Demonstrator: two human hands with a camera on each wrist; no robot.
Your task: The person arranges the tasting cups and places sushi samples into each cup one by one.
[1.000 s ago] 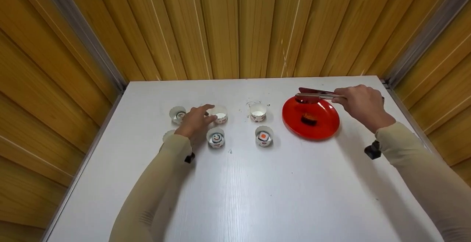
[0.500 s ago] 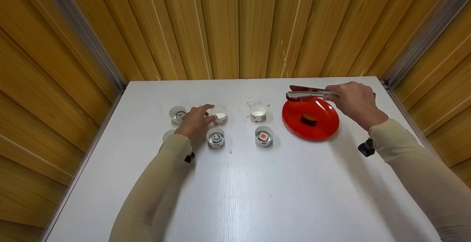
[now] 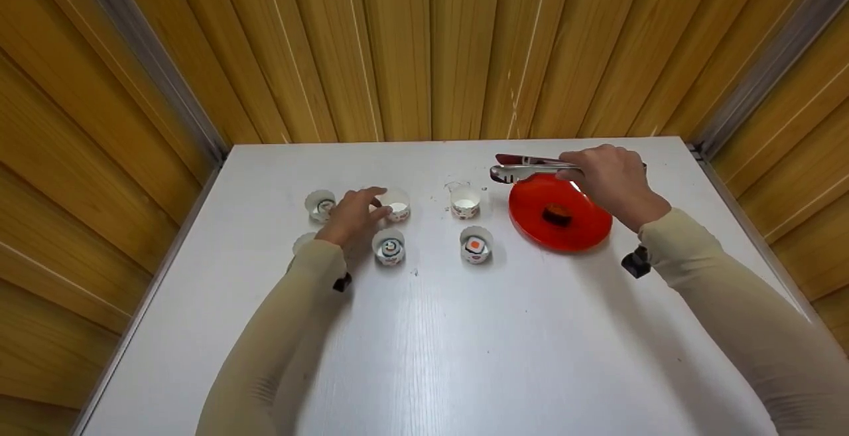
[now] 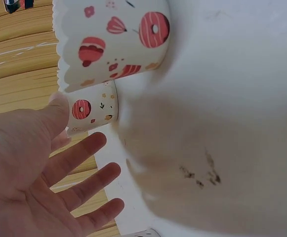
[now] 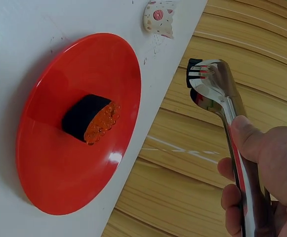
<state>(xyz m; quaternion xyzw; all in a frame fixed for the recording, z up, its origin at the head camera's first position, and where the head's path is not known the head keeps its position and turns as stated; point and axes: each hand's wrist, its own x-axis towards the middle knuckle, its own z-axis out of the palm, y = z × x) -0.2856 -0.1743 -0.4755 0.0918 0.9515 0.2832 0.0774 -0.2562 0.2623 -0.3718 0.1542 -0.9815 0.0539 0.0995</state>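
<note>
My left hand (image 3: 351, 214) pinches a white paper baking cup (image 4: 91, 106) between thumb and index finger, while the other fingers spread outward. In the head view that cup stands in the back row with nothing seen inside. My right hand (image 3: 609, 176) grips metal tongs (image 5: 227, 106) above the red plate's far left side. A black-edged piece (image 5: 191, 74) shows at their tips, mostly hidden by the metal. On the red plate (image 5: 49, 192) lies one sushi piece (image 5: 91, 118), wrapped in black with orange roe.
Another back-row paper cup (image 3: 465, 204) stands left of the plate. Sushi pieces sit in a front cup (image 3: 475, 257), another front cup (image 3: 389, 260) and a far-left cup (image 3: 320, 197). The left sleeve partly hides one more cup (image 3: 303, 242). A wood-panelled wall (image 3: 431, 51) bounds the table.
My right hand has carried the tongs leftward, from over the plate to past its far left rim. The left hand stays at its cup.
</note>
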